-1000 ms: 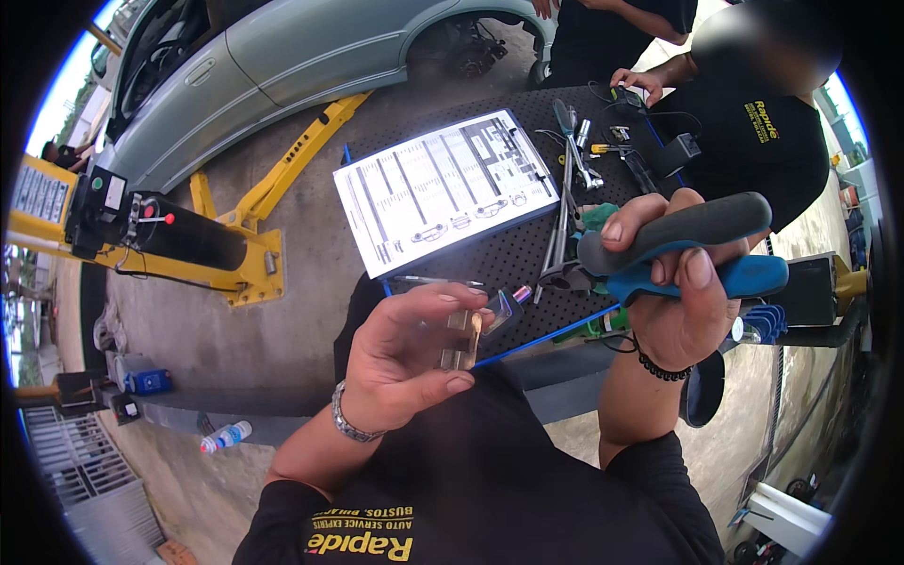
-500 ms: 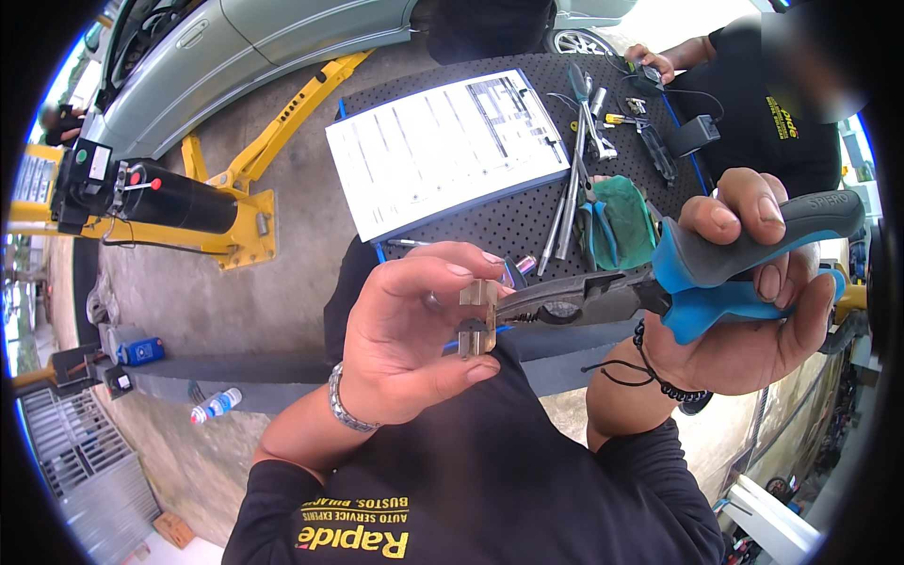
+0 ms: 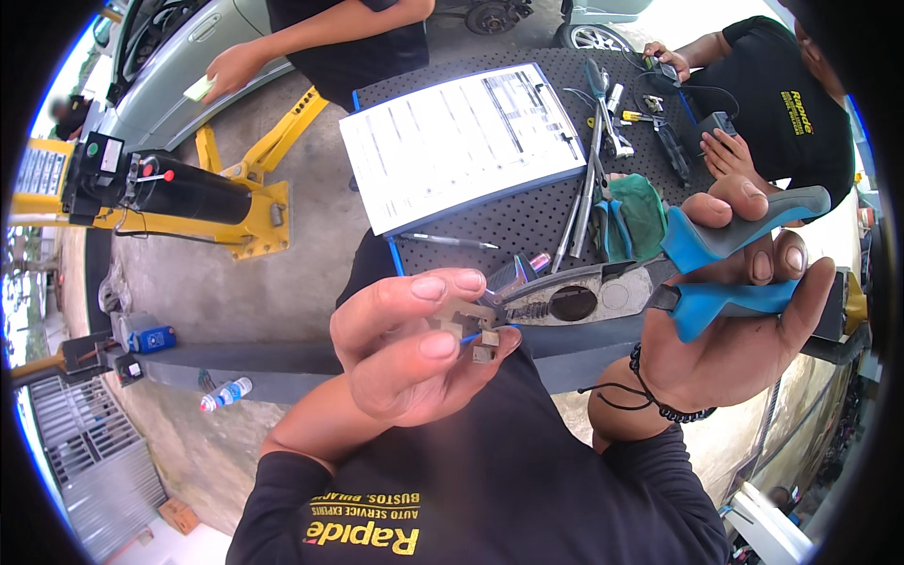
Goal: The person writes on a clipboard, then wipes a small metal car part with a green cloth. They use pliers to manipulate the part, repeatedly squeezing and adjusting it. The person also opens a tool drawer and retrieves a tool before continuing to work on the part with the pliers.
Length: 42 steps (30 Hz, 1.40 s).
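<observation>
The small clear plug (image 3: 471,337) is held up in the left hand (image 3: 414,348), pinched between thumb and fingers, close in front of the chest. The blue-handled pliers (image 3: 603,297) are gripped in the right hand (image 3: 744,320), fingers wrapped round both handles. Vs. a sec ago, the pliers are brought in closer: the tip is now right at the plug, touching or just beside it, where before a gap is seen. So the tool looks lined up on the part, and the squeeze seems about to be made.

A thin blue wire (image 3: 485,331) is seen at the plug, but only a short bit. The plug is small and partly covered by fingers, so its shape is hard to make out. Whether the tip grips it can't be told.

Behind, a bench (image 3: 527,221) w/ a paper sheet (image 3: 461,141) and tools is seen. Another person's hand (image 3: 730,155) is at its far side.
</observation>
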Each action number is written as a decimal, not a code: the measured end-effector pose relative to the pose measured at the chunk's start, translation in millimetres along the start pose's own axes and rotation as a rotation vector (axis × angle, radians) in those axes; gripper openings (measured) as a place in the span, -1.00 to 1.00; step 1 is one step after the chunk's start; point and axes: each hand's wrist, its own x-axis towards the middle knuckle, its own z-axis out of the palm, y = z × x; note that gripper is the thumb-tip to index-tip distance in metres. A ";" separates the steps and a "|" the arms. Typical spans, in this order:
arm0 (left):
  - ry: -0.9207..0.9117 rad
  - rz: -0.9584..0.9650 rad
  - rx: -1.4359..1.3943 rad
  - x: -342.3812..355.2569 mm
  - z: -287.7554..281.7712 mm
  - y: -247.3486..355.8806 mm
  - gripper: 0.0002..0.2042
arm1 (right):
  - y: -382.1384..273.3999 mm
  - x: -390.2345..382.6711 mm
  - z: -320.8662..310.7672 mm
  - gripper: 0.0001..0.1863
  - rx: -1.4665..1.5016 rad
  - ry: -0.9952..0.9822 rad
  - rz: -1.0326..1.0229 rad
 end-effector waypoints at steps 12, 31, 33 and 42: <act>0.099 0.324 0.108 -11.6 15.7 -15.6 -0.44 | -1.3 -15.8 14.5 -0.63 0.036 -0.041 -0.065; -0.039 0.426 0.430 -6.9 15.6 -18.4 -0.39 | -4.6 -12.0 4.8 -0.61 -0.058 -0.048 -0.095; 0.001 0.505 0.469 -6.5 16.4 -26.8 -0.43 | -4.3 -11.8 4.0 -0.61 -0.054 -0.047 -0.091; -0.105 0.517 0.473 -6.9 17.2 -29.5 -0.43 | -12.6 -8.1 -5.7 -0.63 -0.130 -0.040 -0.067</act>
